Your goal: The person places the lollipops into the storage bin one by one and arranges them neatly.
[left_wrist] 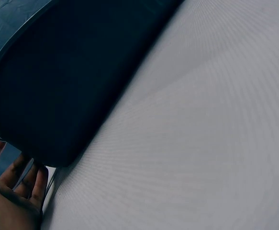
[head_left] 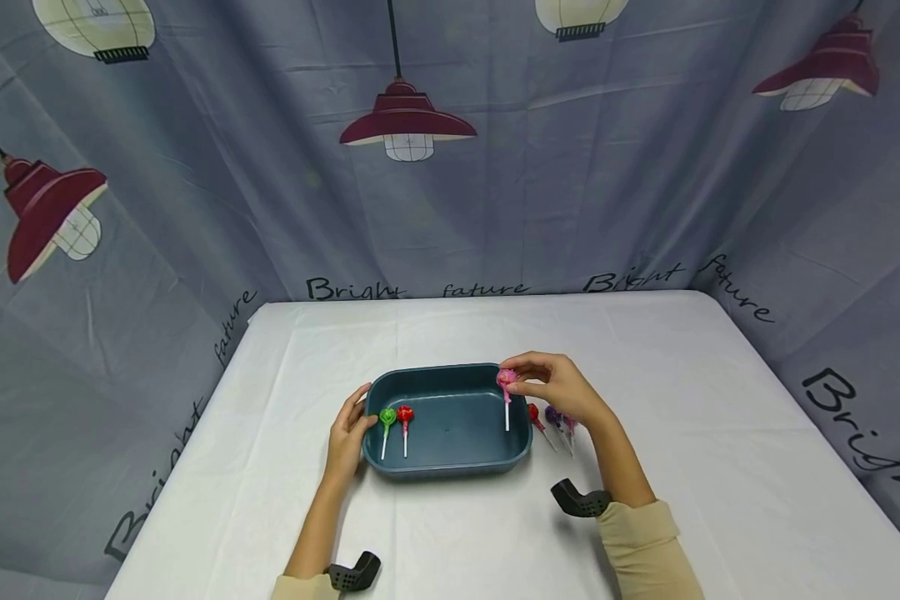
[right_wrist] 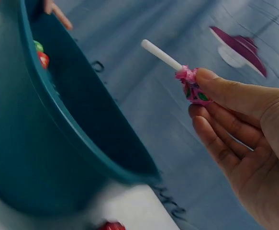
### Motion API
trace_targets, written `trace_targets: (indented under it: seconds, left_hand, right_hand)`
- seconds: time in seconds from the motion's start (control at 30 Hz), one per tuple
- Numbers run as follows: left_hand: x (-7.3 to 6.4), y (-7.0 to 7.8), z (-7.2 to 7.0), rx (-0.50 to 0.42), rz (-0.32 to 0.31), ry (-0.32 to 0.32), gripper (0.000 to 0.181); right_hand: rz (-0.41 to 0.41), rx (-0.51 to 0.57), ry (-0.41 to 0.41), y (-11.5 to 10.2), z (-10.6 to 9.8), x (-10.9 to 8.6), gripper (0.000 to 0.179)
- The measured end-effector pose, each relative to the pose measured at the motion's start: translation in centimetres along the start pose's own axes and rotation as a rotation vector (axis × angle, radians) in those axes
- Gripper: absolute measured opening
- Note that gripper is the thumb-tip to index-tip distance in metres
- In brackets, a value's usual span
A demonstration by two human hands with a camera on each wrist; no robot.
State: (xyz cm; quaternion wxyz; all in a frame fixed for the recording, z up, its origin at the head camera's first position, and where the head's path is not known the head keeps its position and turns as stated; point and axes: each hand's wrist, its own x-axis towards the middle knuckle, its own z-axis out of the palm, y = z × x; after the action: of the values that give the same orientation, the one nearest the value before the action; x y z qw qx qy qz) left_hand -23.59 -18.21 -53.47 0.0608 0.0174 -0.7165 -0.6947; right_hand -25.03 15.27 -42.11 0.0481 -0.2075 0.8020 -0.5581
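Observation:
My right hand (head_left: 558,387) pinches a pink-wrapped lollipop (head_left: 506,379) by its candy head, thumb against fingers. It hangs over the right end of a dark teal tray (head_left: 450,468), and its white stick points down in the head view. In the right wrist view the same lollipop (right_wrist: 193,86) is held above the tray's rim (right_wrist: 58,103). My left hand (head_left: 347,437) grips the tray's left end, thumb at the rim and fingers along the outer wall. Inside the tray, toward the left, lie a green lollipop (head_left: 387,417) and a red lollipop (head_left: 405,414).
Just right of the tray, on the white tabletop (head_left: 645,375), lie another red lollipop (head_left: 534,414), a purple lollipop (head_left: 552,415) and a partly hidden pinkish one (head_left: 569,423) below my right wrist. A grey curtain (head_left: 450,217) printed with lamps hangs behind the table.

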Motion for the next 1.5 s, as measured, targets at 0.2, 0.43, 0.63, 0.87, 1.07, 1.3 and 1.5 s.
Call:
trace_targets:
  seconds: [0.2,0.43,0.63,0.87,1.07,1.3,1.5]
  left_hand:
    - [0.0,0.2,-0.2,-0.02,0.013,-0.014,0.049]
    - [0.0,0.2,0.0,-0.003,0.005,-0.01,0.05]
    - [-0.1,0.2,0.0,0.013,-0.003,0.007,0.049]
    - [0.0,0.2,0.0,0.005,-0.006,0.005,0.049]
    - [0.0,0.2,0.0,0.01,-0.014,0.006,0.049]
    - [0.0,0.1,0.0,0.025,0.003,0.009,0.05]
    - [0.0,0.3,-0.1,0.004,0.002,-0.007,0.05]
  right_hand:
    - [-0.063,0.037,-0.028,0.1,3.5,2.7,0.031]
    - [-0.122,-0.009,-0.08,1.5,7.0,5.0,0.03]
    - [-0.132,-0.024,-0.144,-0.4,8.7,5.1,0.028]
    - [-0.085,-0.062,-0.136,1.1,10.5,5.8,0.024]
    - [-0.058,-0.119,-0.154,4.0,11.7,6.7,0.021]
    - [-0.02,-0.203,-0.164,4.1,12.2,6.9,0.019]
    - [-0.012,-0.26,-0.173,3.8,12.4,6.8,0.018]
